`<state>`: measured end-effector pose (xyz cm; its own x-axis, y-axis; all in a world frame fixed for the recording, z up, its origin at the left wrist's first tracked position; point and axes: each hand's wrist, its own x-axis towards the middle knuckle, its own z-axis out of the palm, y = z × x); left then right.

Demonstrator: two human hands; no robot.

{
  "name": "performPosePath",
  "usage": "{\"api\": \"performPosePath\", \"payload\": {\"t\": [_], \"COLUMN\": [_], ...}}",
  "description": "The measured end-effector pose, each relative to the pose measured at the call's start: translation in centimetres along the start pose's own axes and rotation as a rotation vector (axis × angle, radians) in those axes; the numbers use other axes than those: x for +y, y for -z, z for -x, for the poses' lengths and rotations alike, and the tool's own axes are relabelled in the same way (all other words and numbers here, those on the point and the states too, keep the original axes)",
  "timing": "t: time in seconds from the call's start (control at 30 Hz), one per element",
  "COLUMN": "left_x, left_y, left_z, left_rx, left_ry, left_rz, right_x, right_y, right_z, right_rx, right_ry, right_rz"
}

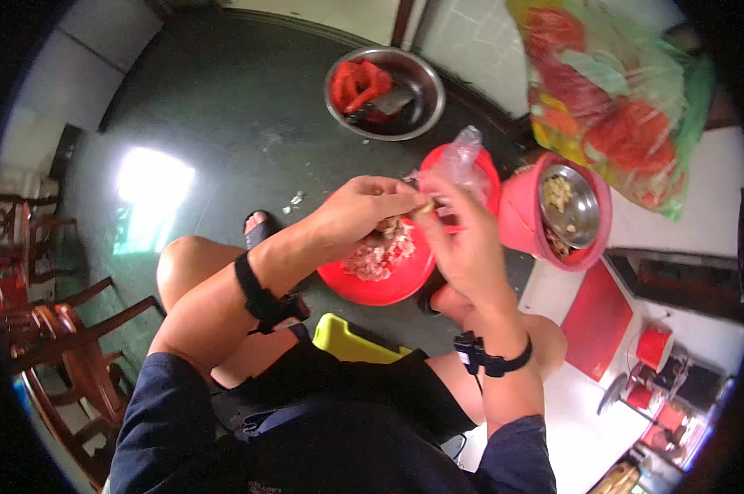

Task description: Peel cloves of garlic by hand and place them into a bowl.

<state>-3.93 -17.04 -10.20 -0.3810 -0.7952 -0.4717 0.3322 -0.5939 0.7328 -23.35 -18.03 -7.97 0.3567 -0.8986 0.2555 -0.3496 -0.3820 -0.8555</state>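
Note:
My left hand (368, 206) is closed, its thumb and forefinger pinching a small tan-brown piece (425, 207) whose kind I cannot make out. My right hand (473, 247), partly blurred, meets it from the other side with its thumb and fingers pinched at the same piece. Another brownish lump (390, 224) shows under the left fingers. Just below both hands lies a round red basin (380, 295), holding a heap of pinkish-white pieces (370, 262). My hands hide the basin's far part.
Beyond my right hand stands a red container (489, 169) with a clear plastic bag (464, 156). Right of it, a pink bucket (520, 216) bears a steel bowl (584, 216) of pale pieces. A steel basin (428, 115), a yellow-green stool (347, 344) and wooden chairs (84, 354) stand around.

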Motion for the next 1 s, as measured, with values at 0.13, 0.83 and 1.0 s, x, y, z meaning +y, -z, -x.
{"api": "performPosePath", "payload": {"t": [0.13,0.83,1.0], "left_x": [-0.3,-0.2,-0.1], "left_y": [-0.7,-1.2,-1.1], "left_z": [-0.3,-0.8,-0.9], "left_rx": [0.000,-0.254,-0.268], "left_ry": [0.034,-0.031,-0.239], "left_rz": [0.024,0.428,0.283], "right_x": [0.7,3.2,-1.0], "right_y": [0.4,5.4,2.4], "right_z": [0.5,0.2,-0.1], "right_rx": [-0.089,0.169,-0.031], "right_ry": [-0.055,-0.389,0.004], "right_rz": [0.026,-0.326,0.031]}}
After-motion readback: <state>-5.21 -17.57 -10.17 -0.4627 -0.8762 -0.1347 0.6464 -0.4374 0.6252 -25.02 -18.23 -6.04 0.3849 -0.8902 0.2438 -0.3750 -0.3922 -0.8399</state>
